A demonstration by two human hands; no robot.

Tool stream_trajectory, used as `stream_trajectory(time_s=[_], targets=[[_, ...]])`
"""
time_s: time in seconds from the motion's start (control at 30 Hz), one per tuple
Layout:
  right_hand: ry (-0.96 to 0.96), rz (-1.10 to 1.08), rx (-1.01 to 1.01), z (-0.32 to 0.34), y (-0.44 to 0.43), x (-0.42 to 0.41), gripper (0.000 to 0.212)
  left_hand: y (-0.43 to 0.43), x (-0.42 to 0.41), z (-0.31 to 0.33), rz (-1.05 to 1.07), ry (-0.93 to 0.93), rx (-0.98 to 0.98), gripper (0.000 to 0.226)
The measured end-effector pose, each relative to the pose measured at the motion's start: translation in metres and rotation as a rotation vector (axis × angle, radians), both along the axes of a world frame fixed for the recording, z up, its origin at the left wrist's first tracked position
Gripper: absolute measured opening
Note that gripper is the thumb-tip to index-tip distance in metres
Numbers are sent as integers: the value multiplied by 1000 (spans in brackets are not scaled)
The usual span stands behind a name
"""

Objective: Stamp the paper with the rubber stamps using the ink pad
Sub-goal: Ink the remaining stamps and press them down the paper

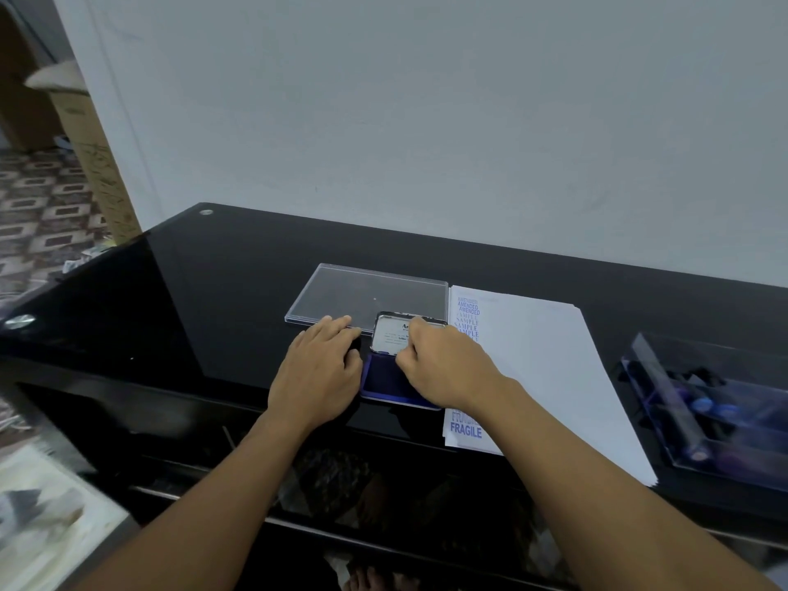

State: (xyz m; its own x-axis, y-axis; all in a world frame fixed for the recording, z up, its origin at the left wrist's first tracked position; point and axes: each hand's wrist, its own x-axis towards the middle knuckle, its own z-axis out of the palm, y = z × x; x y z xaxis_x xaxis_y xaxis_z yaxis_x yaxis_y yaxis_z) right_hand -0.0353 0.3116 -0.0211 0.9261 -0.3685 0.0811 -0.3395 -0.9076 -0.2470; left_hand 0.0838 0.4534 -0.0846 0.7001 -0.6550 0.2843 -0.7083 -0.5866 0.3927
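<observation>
Ink pad (pixel 381 379) open between two hands, smears the main risk

Farthest left, the left hand (pixel 317 373) lies on the black table (pixel 213 292) with its fingers straight and relaxed. The fingertips reach the near edge of a clear plastic cover (pixel 366 292). A dark shape shows under the hand's thumb side, too hidden to name. If that hand leans on the cover, the cover could skid on the glossy top.

Just right of it sits the pad, close to the table's front edge, with its blue surface bare and its lid (pixel 390 334) tilted up at the back. A push from either side could probably slide it off that edge.

The right hand (pixel 443 368) hangs over the pad with its fingers curled and one fingertip at the lid's upper rim. Whether they pinch the lid, hold a stamp or hold nothing cannot be told. A knuckle dipping into the ink would likely carry blue onto whatever it touches next.

Right again, the paper (pixel 541 377) lies touching the pad's right side. It carries blue prints down its left margin, AMENDED and SAMPLE at the top, FRAGILE near the bottom. The right wrist crosses that column, so any wet print could smudge, and a dragging arm could shift the sheet.

Farthest right, well apart, a clear tray (pixel 725 454) holds blurred stamps (pixel 699 405)
</observation>
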Motion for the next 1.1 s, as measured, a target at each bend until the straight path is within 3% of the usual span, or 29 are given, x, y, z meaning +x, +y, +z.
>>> stream_trajectory(time_s=[0.7,1.1], targets=[[-12,22,-11,0,0,-1,17,0,0,1,-12,18,22,44],[-79,31,-26,-7,3,-7,18,-4,5,19,-3,137,-7,40]])
